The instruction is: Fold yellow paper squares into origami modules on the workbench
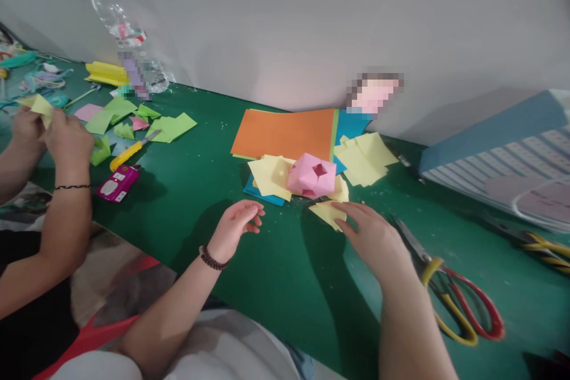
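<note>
My right hand (pixel 374 231) has its thumb and fingers closed on the edge of a small piece of yellow paper (pixel 326 215), low over the green table; the fingers partly cover the paper. My left hand (pixel 240 222) hovers over the table to the left, fingers loosely curled and apart, with nothing visible in it. Just beyond the hands a pink folded-paper ball (pixel 307 175) with star-shaped openings rests by yellow paper squares (pixel 271 175). Another loose stack of yellow squares (pixel 367 157) lies behind it to the right, beside orange sheets (pixel 285 132).
Scissors (pixel 439 279) with red and yellow handles lie right of my right arm, near pliers (pixel 541 243) and a standing calendar (pixel 499 160). At left, a co-worker's hands (pixel 57 133) hold yellow paper near green scraps (pixel 171 127), a yellow cutter (pixel 129 151) and a purple box (pixel 118 183).
</note>
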A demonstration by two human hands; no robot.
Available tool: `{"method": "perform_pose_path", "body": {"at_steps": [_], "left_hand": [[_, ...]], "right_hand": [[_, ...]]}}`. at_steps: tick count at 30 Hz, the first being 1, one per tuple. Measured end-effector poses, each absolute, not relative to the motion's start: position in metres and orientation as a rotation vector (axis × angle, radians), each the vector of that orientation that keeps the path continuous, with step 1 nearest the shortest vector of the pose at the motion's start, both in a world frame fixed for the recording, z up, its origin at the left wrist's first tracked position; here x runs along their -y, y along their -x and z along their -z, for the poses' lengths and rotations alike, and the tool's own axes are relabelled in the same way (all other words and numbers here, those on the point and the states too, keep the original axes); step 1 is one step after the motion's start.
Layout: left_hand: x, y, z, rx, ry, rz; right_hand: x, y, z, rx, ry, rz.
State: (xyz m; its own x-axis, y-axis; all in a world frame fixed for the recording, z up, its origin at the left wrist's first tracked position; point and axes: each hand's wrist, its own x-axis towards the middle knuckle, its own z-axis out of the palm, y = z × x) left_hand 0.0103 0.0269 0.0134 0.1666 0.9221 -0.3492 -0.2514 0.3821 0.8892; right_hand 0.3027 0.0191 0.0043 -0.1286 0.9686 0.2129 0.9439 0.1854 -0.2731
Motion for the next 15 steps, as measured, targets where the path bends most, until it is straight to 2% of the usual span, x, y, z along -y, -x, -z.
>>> {"method": "perform_pose_path", "body": {"at_steps": [4,8,15], "left_hand": [[-0.04,-0.002,-0.021,-1.236,-1.047,-0.75],[-0.064,-0.004,-0.025,-1.492,-1.448,-0.574],[-0.082,-0.015,-0.016,-1.57,-1.486,-0.578]], "right_hand": [[-0.02,-0.301,-0.015,2.039,1.75,0.004],[-0.016,-0.288,-0.041,1.698,1.774,0.15],[-0.009,-0.267,-0.053,1.635,1.57,0.279]]}}
